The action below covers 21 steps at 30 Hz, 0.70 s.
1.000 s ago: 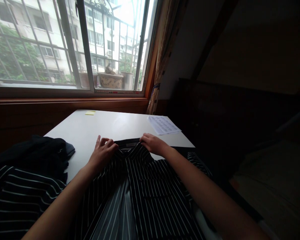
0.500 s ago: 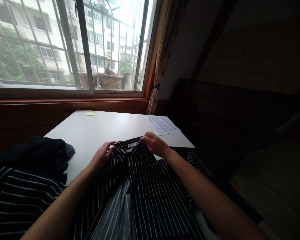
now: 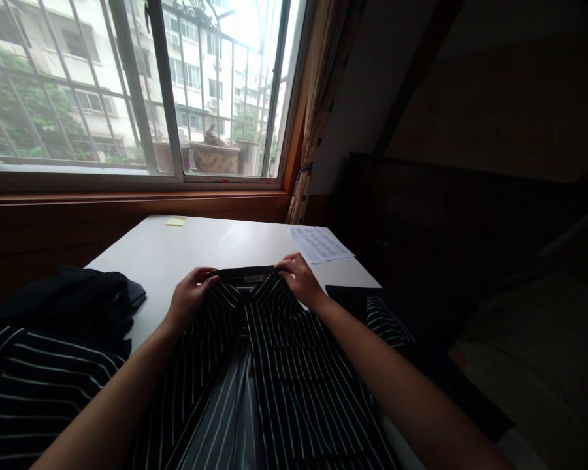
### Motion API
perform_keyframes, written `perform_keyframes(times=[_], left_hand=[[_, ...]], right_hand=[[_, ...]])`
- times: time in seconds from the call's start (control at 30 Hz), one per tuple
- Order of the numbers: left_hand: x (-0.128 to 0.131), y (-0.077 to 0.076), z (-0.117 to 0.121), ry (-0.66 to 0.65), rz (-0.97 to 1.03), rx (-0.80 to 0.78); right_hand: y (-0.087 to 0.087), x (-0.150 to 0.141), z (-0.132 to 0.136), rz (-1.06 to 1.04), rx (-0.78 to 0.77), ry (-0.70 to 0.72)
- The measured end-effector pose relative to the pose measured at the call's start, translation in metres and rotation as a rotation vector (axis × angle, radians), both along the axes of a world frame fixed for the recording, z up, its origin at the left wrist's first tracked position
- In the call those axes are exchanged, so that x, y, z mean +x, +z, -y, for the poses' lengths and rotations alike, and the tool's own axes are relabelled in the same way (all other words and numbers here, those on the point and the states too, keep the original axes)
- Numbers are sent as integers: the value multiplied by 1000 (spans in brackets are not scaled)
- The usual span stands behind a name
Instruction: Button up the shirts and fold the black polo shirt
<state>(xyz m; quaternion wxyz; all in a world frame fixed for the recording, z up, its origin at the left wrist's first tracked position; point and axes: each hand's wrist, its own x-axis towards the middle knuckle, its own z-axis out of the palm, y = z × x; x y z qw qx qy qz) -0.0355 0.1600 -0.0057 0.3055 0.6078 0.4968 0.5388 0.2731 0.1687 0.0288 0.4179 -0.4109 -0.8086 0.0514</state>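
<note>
A black shirt with thin white stripes (image 3: 304, 365) is spread over the near part of the white table, its collar toward the window. Its front hangs partly open, showing a greyish inside. My left hand (image 3: 190, 295) pinches the left end of the collar between thumb and fingers. At the collar's right end, my right hand (image 3: 298, 279) grips the fabric the same way. Between them the collar's back edge is stretched nearly straight, with a small label (image 3: 253, 279) inside it. The shirt's lower part runs out of view at the bottom.
Dark crumpled clothing (image 3: 93, 300) lies at the table's left, with striped cloth (image 3: 44, 378) nearer me. Printed sheets (image 3: 321, 245) and a yellow sticky note (image 3: 175, 221) rest on the white table (image 3: 215, 241). A barred window (image 3: 225, 98) and a tied curtain (image 3: 301, 186) stand beyond.
My left hand has moved slightly left and up and now pinches the collar's end. The collar is pulled wider and straighter. My right hand has shifted only a little.
</note>
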Motion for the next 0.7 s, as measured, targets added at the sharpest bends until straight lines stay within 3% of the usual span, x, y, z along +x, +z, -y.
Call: perform_keyframes(times=[0.13,0.27,0.4,0.47,0.6,0.7], left_hand=[[0,6,5,112,-5,-4],[-5,-4,2,141,-64,14],[-6,-17,-3,151,-317,245],[-2,-19,-2,79,-480,373],[11,-27,4,-259,-741,432],[16,-38,6,-278,-902,393]], right_hand=[[-8,0,3,-46,-18,-9],[-16,11,14,75,-120,-26],[-20,27,36,358,-278,-79],[-19,37,48,504,-382,-129],[-16,57,62,696,-545,-268],[-16,71,66,739,-579,-334]])
